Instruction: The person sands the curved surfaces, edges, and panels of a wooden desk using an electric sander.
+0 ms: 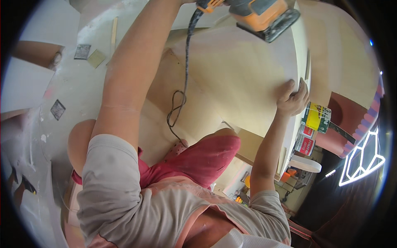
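At the top of the view is an orange and dark grey electric sander [260,18] with a flat black pad, tilted and slightly blurred. My left hand [189,1], mostly cut off by the upper edge, grips its rear end where the cord leaves; most fingers are hidden. The dark cord [187,62] hangs down and makes a loop. Below the sander spreads a large pale wooden panel [235,78]. My right hand [292,99] is closed on the panel's right edge, thumb on the near face and fingers over the rim.
Several paint cans [316,118] stand beyond the panel's right edge, near a white round lid-like disc [306,164]. On the dusty floor to the left lie a dark abrasive square [82,51], a tan square [96,58] and a wooden strip [113,35]. White light tubes [362,161] glow at right.
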